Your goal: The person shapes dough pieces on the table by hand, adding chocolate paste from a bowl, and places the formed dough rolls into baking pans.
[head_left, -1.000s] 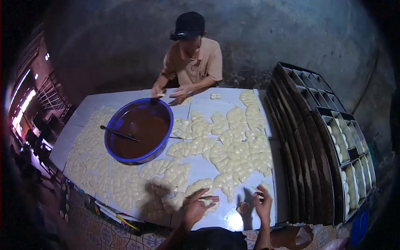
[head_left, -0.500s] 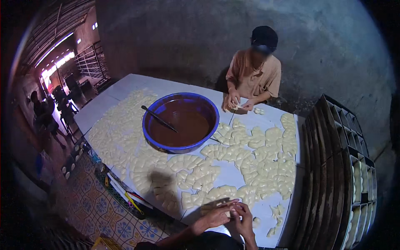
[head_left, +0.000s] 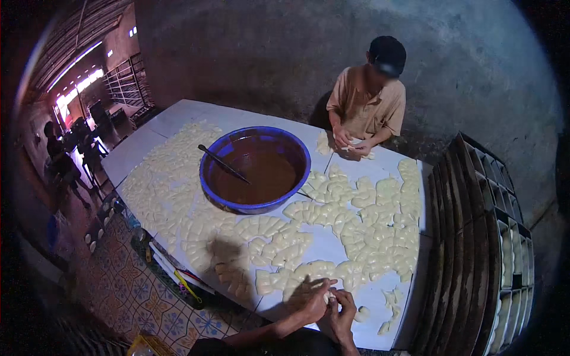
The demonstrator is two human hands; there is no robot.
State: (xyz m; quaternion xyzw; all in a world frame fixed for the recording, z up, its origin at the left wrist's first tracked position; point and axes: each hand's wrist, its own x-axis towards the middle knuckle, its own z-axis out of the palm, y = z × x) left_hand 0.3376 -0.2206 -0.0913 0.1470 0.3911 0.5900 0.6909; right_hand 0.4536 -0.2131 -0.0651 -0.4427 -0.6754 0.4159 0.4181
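At the near edge of the table, my left hand (head_left: 316,305) and my right hand (head_left: 342,311) meet with a small pale piece of dough (head_left: 328,299) pinched between their fingers. Fingers cover most of that piece. Just right of my right hand lies a loose lump of dough (head_left: 362,314), and beyond it some thin dough scraps (head_left: 390,310). Rows of shaped pale dough pieces (head_left: 380,237) spread over the white table (head_left: 323,237) in front of my hands.
A blue basin (head_left: 255,207) of brown liquid, with a dark-handled utensil (head_left: 222,161) in it, stands mid-table. Across the table a co-worker (head_left: 368,107) handles dough. Stacked trays (head_left: 469,237) rise at the right. Tools (head_left: 178,270) lie along the left near edge.
My fingers have shifted around the dough piece, and my left fingertips now point more upward. Across the table, the co-worker's hands have moved slightly. The whole view has shifted a little.
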